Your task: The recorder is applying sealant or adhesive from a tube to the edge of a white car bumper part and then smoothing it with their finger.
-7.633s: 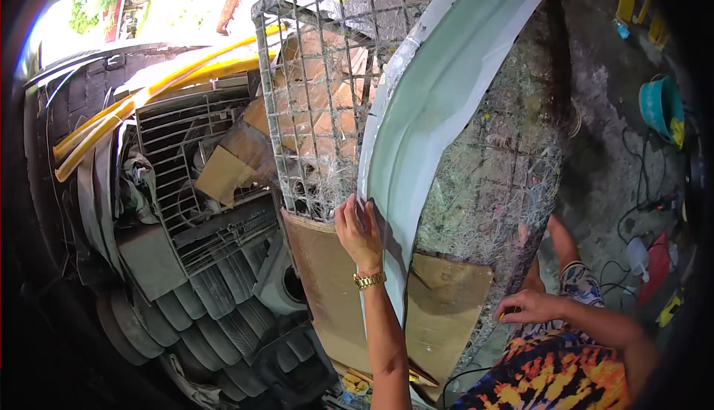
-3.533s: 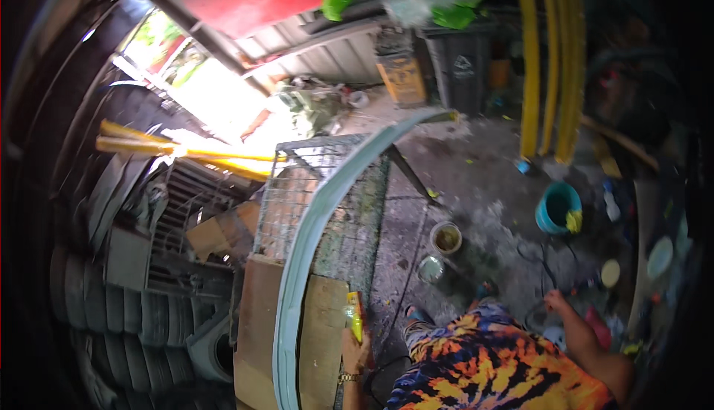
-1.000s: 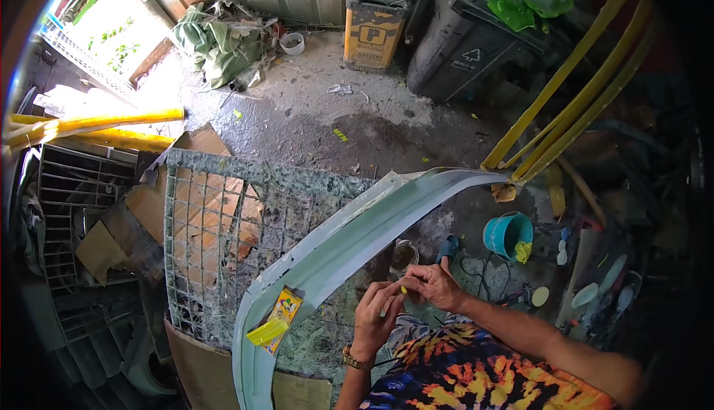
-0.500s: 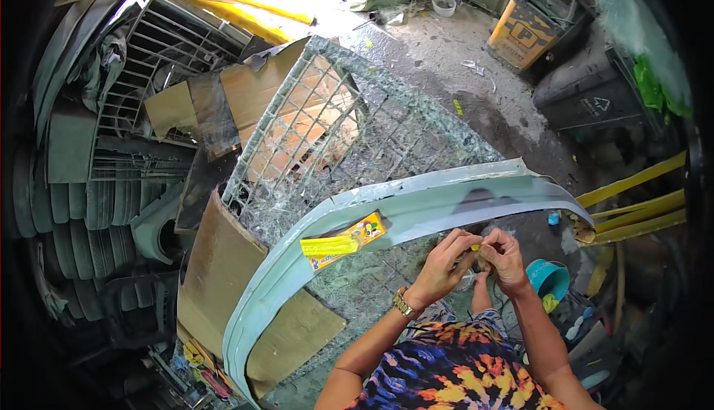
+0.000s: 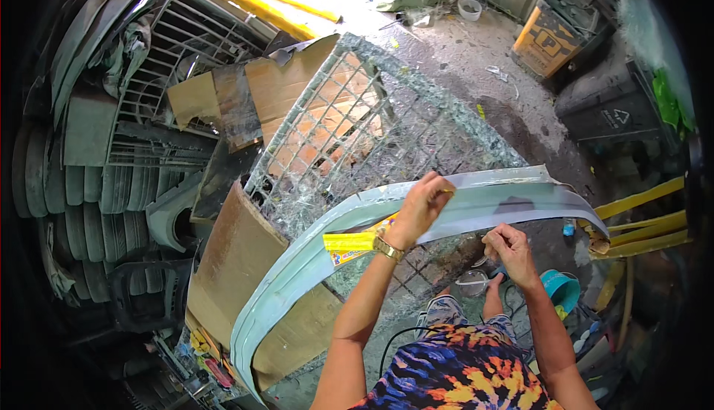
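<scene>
- Panel (image 5: 476,205) is lying across mesh frame (image 5: 440,99), bearing yellow packet (image 5: 351,242).
- Left hand (image 5: 418,215) is hovering over panel, fingers curled; cannot tell what's gripped.
- Right hand (image 5: 515,255) is hanging beside panel's near edge, fingertips together.

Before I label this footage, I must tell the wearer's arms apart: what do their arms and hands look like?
The left hand and right hand are ungloved. The left forearm and right forearm are bare. A gold-coloured metal link band circles the left wrist; none shows on the right.
</scene>
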A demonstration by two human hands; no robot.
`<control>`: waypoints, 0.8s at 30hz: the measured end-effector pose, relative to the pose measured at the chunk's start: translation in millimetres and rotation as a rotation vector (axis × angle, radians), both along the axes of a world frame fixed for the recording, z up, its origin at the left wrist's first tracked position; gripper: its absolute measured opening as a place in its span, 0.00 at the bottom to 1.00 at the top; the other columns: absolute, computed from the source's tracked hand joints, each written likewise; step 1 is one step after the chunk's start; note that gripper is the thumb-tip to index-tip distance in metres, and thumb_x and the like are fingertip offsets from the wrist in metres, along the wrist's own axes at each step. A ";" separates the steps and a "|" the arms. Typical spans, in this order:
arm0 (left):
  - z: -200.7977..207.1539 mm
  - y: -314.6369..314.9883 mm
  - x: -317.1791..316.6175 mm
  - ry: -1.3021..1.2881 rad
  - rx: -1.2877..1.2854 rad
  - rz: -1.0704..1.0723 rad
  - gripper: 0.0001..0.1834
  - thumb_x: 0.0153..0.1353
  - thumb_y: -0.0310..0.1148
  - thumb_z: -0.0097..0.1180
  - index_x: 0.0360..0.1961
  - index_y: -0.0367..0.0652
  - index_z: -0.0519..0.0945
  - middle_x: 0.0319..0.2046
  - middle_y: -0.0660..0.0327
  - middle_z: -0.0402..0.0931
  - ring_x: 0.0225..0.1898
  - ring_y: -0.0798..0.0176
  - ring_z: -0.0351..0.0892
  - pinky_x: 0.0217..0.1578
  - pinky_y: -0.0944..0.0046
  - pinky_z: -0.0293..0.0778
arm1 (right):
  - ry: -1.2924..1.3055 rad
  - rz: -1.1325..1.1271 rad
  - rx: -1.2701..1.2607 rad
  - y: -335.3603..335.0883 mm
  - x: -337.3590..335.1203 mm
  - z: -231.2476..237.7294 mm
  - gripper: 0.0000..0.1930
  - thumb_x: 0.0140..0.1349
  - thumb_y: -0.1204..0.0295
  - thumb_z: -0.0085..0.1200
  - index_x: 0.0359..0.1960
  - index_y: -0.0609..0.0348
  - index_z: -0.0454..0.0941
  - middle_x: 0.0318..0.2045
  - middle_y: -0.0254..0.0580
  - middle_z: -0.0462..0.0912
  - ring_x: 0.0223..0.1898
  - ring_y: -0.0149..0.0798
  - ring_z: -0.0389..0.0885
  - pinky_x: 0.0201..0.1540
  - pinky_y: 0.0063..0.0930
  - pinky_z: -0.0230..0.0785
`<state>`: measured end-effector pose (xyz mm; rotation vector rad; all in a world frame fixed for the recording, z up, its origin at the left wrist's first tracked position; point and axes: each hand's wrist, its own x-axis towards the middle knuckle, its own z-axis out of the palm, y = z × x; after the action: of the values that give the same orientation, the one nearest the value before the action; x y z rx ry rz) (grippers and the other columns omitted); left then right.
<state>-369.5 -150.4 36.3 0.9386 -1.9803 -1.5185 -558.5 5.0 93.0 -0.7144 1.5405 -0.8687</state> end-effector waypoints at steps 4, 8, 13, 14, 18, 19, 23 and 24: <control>4.1 -26.1 3.9 -0.067 0.016 -0.038 0.06 0.57 0.19 0.58 0.37 0.37 0.79 0.34 0.57 0.77 0.34 0.61 0.79 0.35 0.64 0.75 | -0.018 0.018 0.031 7.7 -3.7 -6.2 0.09 0.67 0.70 0.53 0.33 0.63 0.80 0.23 0.33 0.80 0.26 0.24 0.75 0.30 0.20 0.69; 3.1 -40.2 -3.9 -0.184 0.002 -0.106 0.06 0.55 0.19 0.60 0.34 0.39 0.79 0.32 0.58 0.75 0.34 0.59 0.79 0.35 0.62 0.76 | 0.116 0.074 0.024 -0.6 -8.2 2.1 0.10 0.66 0.69 0.54 0.34 0.65 0.79 0.23 0.38 0.80 0.26 0.27 0.76 0.31 0.26 0.70; -7.8 -41.8 -12.4 -0.159 -0.042 -0.198 0.06 0.54 0.21 0.61 0.33 0.42 0.80 0.31 0.60 0.75 0.34 0.57 0.78 0.37 0.61 0.75 | 0.305 0.203 -0.135 -16.6 -14.9 3.3 0.10 0.63 0.69 0.56 0.36 0.66 0.78 0.27 0.49 0.79 0.29 0.43 0.80 0.35 0.35 0.70; -8.9 -42.8 -14.9 -0.193 -0.042 -0.225 0.05 0.54 0.22 0.61 0.33 0.42 0.80 0.31 0.60 0.75 0.34 0.57 0.78 0.37 0.60 0.75 | 0.307 0.201 -0.133 -20.4 -15.8 2.8 0.10 0.63 0.69 0.56 0.36 0.66 0.78 0.27 0.49 0.79 0.29 0.43 0.80 0.35 0.35 0.70; -18.6 -41.6 -16.0 -0.205 -0.101 -0.256 0.04 0.55 0.23 0.62 0.32 0.41 0.79 0.31 0.59 0.75 0.32 0.57 0.77 0.38 0.58 0.74 | 0.406 0.260 -0.230 -35.9 -16.9 -10.6 0.08 0.62 0.71 0.56 0.36 0.64 0.77 0.30 0.49 0.79 0.32 0.49 0.79 0.37 0.38 0.70; -20.0 -41.1 -15.9 -0.202 -0.100 -0.258 0.04 0.55 0.23 0.62 0.32 0.41 0.79 0.31 0.59 0.75 0.32 0.57 0.77 0.38 0.58 0.74 | 0.462 0.290 -0.262 -39.8 -17.1 -16.6 0.08 0.61 0.71 0.57 0.36 0.63 0.76 0.31 0.49 0.78 0.33 0.50 0.79 0.37 0.39 0.71; -18.3 -37.8 -17.6 -0.188 0.006 -0.205 0.04 0.55 0.22 0.62 0.31 0.40 0.78 0.29 0.60 0.73 0.31 0.58 0.76 0.35 0.60 0.73 | 0.653 0.269 -0.445 -55.4 -14.7 -41.1 0.10 0.59 0.70 0.60 0.37 0.62 0.75 0.32 0.49 0.78 0.35 0.51 0.79 0.38 0.41 0.72; -17.3 -37.0 -17.5 -0.186 0.056 -0.179 0.04 0.55 0.22 0.62 0.30 0.39 0.78 0.29 0.60 0.72 0.30 0.59 0.76 0.34 0.61 0.73 | 0.697 0.285 -0.490 -61.7 -13.1 -45.3 0.11 0.58 0.69 0.61 0.37 0.61 0.75 0.33 0.49 0.78 0.36 0.51 0.79 0.38 0.41 0.72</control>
<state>-386.9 -187.5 18.9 0.9791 -2.2147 -1.6424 -571.5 -56.7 47.7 -1.6851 1.7664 -0.8266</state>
